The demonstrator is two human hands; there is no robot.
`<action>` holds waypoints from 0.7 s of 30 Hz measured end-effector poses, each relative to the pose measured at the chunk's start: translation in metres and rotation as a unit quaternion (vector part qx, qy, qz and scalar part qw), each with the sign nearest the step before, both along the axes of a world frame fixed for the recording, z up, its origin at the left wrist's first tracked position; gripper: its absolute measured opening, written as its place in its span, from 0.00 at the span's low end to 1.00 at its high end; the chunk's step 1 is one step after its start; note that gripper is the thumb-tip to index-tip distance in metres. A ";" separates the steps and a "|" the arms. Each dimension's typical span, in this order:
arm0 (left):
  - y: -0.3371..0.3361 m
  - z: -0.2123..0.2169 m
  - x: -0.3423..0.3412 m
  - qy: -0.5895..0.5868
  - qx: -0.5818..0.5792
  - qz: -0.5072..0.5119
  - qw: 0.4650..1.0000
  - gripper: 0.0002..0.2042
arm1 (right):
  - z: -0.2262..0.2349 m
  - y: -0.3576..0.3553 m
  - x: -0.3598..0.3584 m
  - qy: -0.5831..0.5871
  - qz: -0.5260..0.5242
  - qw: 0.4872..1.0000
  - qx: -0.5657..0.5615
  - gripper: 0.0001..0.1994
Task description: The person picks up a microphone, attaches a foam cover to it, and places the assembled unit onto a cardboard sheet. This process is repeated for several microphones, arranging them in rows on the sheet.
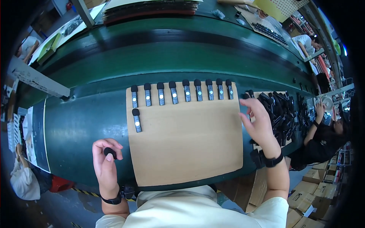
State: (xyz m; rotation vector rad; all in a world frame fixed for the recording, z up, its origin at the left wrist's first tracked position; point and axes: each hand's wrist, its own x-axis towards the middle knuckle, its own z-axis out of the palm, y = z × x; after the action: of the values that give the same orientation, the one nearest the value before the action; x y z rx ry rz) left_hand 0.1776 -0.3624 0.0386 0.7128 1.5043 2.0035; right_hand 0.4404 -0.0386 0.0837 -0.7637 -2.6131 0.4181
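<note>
Counter (85, 121), smooth and green, runs beneath both grips! Tan cardboard sheet (186, 148) between them; jumbled heap of black devices (280, 121) just beyond the right grip (261, 123), its fingers spread, holding nothing. Slim dark-grey microphones (187, 93) line up leftward from that grip's fingertips, and a knuckle could knock the nearest askew. Left grip (104, 165) pinches a foam tip (109, 152), and a lopsided squeeze could pop it loose: black, rounded, matte, anything underneath hidden.
</note>
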 end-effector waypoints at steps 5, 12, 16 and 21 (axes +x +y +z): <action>-0.002 0.017 0.025 0.148 -0.037 0.026 0.988 0.16 | 0.011 -0.062 0.010 0.061 0.105 0.976 -0.183 0.16; 0.001 0.032 0.042 0.276 -0.027 -0.124 0.953 0.17 | 0.009 -0.131 -0.013 0.172 0.212 0.903 -0.333 0.15; 0.002 0.037 0.060 0.181 0.015 -0.124 0.976 0.17 | 0.002 -0.151 -0.033 0.226 0.211 0.880 -0.359 0.15; 0.002 0.039 0.074 0.082 0.021 -0.125 0.989 0.15 | -0.005 -0.162 -0.044 0.255 0.209 0.860 -0.389 0.18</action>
State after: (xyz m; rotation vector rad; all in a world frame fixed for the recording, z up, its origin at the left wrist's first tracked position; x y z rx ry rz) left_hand 0.2511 -0.3601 0.0772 1.0521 1.3872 1.8291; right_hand 0.3961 -0.2002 0.0792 -0.2060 -2.0286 1.6190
